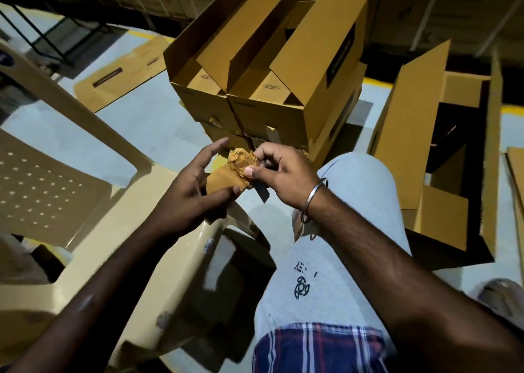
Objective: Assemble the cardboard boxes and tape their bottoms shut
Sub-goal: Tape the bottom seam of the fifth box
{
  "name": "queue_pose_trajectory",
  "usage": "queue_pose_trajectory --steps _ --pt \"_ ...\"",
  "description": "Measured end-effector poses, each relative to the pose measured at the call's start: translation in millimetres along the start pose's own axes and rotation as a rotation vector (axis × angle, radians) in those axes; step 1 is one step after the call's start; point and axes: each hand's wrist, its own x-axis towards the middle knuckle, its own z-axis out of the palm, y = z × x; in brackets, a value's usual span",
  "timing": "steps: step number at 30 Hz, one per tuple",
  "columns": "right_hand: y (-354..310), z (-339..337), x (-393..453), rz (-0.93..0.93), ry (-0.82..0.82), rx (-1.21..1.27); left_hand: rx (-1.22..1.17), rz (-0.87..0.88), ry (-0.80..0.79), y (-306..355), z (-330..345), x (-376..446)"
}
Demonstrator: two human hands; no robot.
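The tape [226, 182], a brown roll with a crumpled wad of used strip bunched at its top, sits between the person's two hands above the raised knee, close in front of the stacked boxes. The left hand [195, 188] cradles the roll from below, thumb curled under its edge and fingers spread loosely behind it, which seems meant to steady it while the other hand works. The right hand [279, 174] has its grip closed on the crumpled wad, thumb and fingertips pinching it, and a dark flat blade-like piece [262, 194] pokes out beneath that hand; what it is cannot be told for certain. The pinch looks like an effort to peel off spoiled tape and find a clean end.

Just beyond the hands, two assembled boxes [272, 69] stand side by side on further cartons, flaps up and open towards the camera, probably kept within reach for taping. Another open box [442, 134] stands to the right on the floor, and a flattened carton [119, 80] lies to the left. A tan plastic chair [71, 174] stands beside the person's left arm. A metal bangle [312, 199] circles the right wrist.
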Motion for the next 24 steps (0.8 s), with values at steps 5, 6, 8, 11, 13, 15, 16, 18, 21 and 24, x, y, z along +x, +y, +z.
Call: queue_pose_trajectory --steps 5,6,8,11,13,15,16,18,21,24 --pt "1 -7 3 0.107 0.114 0.208 -0.028 0.016 -0.085 1 -1 0" --pt "0 -8 4 0.115 0.125 0.235 -0.029 0.017 -0.098 1 -2 -1" --pt "-1 -10 5 0.072 0.124 0.213 -0.03 0.015 -0.141 1 -3 -2" --pt "-6 -11 8 -0.066 0.075 0.081 -0.031 -0.011 -0.188 6 -3 -3" --pt "-15 -15 9 -0.127 0.06 0.009 -0.021 -0.044 -0.142 13 2 0" --pt "-27 -24 11 -0.159 0.054 -0.022 -0.039 -0.047 -0.074 18 6 8" --pt "-32 -29 13 -0.163 0.048 -0.036 -0.073 -0.035 -0.058 20 8 12" --pt "-43 -42 16 -0.149 0.033 -0.06 -0.182 -0.011 -0.063 26 14 22" --pt "-58 -69 17 -0.132 0.02 -0.071 -0.215 0.057 -0.067 44 29 41" --pt "-71 -110 14 -0.109 0.099 -0.094 -0.151 0.193 -0.03 64 56 68"
